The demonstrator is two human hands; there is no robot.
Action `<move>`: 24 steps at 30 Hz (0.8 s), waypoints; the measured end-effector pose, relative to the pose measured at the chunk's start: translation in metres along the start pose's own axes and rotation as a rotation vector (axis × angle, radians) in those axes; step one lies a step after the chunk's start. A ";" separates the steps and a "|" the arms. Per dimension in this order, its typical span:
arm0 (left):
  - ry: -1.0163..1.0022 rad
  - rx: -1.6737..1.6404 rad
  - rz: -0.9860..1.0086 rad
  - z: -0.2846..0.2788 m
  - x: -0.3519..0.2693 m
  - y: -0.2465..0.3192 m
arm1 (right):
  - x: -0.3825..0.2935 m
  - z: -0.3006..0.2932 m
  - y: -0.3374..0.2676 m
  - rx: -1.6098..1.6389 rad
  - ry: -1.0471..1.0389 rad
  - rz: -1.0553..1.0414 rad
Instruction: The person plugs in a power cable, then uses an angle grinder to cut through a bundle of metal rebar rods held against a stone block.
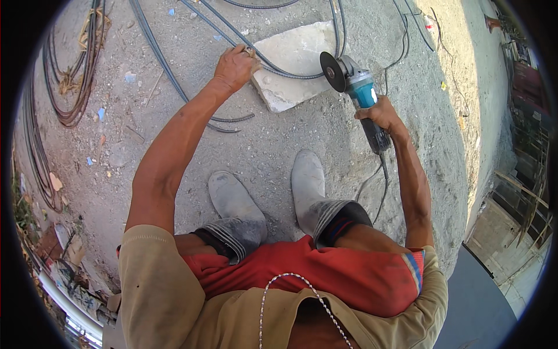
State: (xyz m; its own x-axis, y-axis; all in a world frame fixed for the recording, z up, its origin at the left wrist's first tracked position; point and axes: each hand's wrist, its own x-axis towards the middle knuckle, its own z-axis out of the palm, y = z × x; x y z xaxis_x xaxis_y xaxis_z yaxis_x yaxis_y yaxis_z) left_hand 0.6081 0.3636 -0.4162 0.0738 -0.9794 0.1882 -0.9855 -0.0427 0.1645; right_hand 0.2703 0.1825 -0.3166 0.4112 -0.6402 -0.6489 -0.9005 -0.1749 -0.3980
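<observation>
My left hand point(235, 67) is closed around a bent steel rebar point(290, 74) at the left edge of a pale concrete slab point(301, 46). Part of the bar is hidden under the fingers. The rebar curves across the slab and passes behind the disc of an angle grinder. My right hand point(381, 113) grips the teal and black body of this angle grinder point(364, 94). Its dark cutting disc point(333, 72) stands near the slab's right side, in front of the rebar's curve. Whether disc and bar touch, I cannot tell.
Loose rebar ends point(229, 122) lie left of the slab. Rebar bundles point(78, 96) rest at far left. The grinder's power cord point(385, 174) trails over gravelly ground near my rubber boots point(307, 174). More cable point(403, 43) runs at upper right. Poles and debris point(529, 187) line the right rim.
</observation>
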 end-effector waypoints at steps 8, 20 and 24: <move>0.007 -0.019 -0.017 0.001 -0.001 0.000 | 0.005 0.004 0.005 0.092 -0.007 0.000; 0.025 -0.031 -0.040 -0.004 -0.001 0.004 | 0.010 0.000 -0.002 0.018 0.013 -0.014; -0.003 -0.068 -0.064 -0.006 -0.001 0.004 | 0.002 -0.002 -0.006 0.012 -0.015 0.005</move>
State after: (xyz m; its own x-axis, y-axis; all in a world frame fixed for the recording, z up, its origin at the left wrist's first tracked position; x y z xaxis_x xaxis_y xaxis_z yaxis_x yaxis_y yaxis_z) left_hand 0.6049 0.3658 -0.4098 0.1359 -0.9756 0.1721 -0.9660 -0.0919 0.2418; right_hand 0.2765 0.1806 -0.3143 0.4086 -0.6302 -0.6602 -0.9009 -0.1623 -0.4027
